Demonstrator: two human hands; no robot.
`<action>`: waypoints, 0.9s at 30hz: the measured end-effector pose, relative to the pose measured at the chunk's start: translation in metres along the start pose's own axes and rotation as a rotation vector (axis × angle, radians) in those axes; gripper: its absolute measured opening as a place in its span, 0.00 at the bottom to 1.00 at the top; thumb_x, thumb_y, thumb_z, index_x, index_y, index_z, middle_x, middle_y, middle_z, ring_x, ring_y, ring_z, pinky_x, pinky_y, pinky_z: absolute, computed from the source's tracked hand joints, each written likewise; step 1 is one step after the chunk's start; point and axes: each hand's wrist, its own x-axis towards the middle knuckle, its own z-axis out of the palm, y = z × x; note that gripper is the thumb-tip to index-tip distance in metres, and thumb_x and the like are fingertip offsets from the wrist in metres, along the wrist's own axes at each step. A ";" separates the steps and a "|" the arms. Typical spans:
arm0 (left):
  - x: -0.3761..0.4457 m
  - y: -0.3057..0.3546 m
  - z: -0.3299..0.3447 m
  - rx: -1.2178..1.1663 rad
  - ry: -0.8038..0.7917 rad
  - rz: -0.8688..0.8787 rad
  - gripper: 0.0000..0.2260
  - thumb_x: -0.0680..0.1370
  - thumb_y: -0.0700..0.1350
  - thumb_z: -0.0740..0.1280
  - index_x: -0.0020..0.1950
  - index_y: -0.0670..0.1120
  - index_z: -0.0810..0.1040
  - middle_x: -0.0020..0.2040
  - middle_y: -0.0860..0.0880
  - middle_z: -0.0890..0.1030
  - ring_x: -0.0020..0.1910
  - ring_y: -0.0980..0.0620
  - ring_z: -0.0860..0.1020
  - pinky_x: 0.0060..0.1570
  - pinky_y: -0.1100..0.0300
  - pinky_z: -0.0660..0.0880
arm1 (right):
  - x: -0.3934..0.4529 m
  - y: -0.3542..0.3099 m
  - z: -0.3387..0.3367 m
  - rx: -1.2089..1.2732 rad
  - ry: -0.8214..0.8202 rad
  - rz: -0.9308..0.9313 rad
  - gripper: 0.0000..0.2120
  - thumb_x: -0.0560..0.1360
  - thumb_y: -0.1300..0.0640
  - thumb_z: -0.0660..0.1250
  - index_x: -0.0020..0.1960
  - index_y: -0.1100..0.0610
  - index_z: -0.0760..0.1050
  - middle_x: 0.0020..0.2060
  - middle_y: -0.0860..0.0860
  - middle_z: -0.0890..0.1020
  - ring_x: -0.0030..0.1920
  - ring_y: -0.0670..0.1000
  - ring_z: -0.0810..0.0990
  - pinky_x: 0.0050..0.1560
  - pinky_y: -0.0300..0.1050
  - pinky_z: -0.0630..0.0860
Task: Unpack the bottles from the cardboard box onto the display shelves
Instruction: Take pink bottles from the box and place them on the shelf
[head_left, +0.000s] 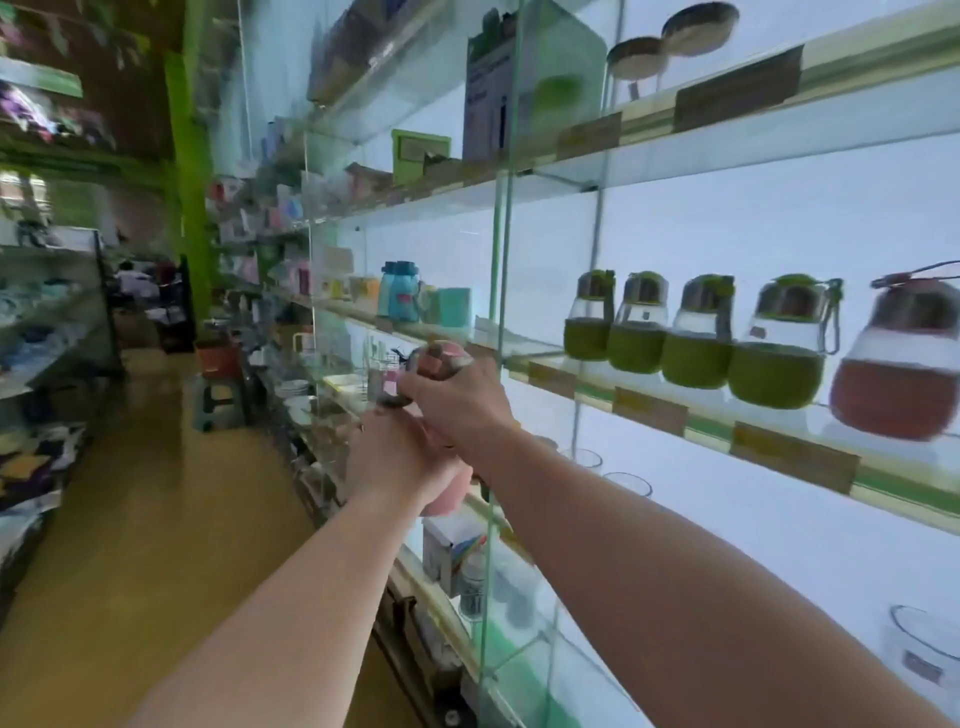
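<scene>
Gripping the pink bottle (441, 493) low with left hand (395, 457), right hand (457, 400) clamped round its cap, long axis upright, shelf slot (545, 364) at two o'clock, right arm nearer.

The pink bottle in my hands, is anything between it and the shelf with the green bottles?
Yes. The pink bottle is left of an upright glass divider; the green bottles stand beyond it.

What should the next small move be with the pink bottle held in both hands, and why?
Probably carry the pink bottle right to the middle shelf. The left hand grips its body and the right hand its cap, off the shelf, where green bottles and a red one stand.
</scene>
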 end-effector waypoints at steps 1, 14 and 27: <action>0.002 0.011 -0.008 -0.010 0.010 0.039 0.20 0.76 0.53 0.61 0.62 0.41 0.73 0.58 0.40 0.77 0.58 0.41 0.76 0.45 0.57 0.68 | -0.004 -0.012 -0.016 -0.023 0.025 -0.020 0.30 0.66 0.44 0.71 0.61 0.59 0.70 0.38 0.46 0.73 0.46 0.53 0.77 0.44 0.43 0.71; -0.050 0.174 -0.033 -0.296 -0.093 0.350 0.27 0.69 0.59 0.67 0.61 0.42 0.73 0.54 0.43 0.79 0.55 0.43 0.78 0.46 0.56 0.71 | -0.070 -0.039 -0.203 -0.231 0.422 0.000 0.36 0.67 0.41 0.70 0.67 0.59 0.63 0.49 0.50 0.73 0.49 0.53 0.74 0.46 0.45 0.69; -0.176 0.352 0.009 -0.552 -0.437 0.658 0.25 0.70 0.57 0.68 0.62 0.44 0.73 0.58 0.45 0.77 0.58 0.46 0.76 0.55 0.55 0.73 | -0.162 0.014 -0.391 -0.426 0.813 0.262 0.34 0.68 0.43 0.70 0.65 0.60 0.62 0.45 0.49 0.74 0.50 0.53 0.75 0.46 0.44 0.70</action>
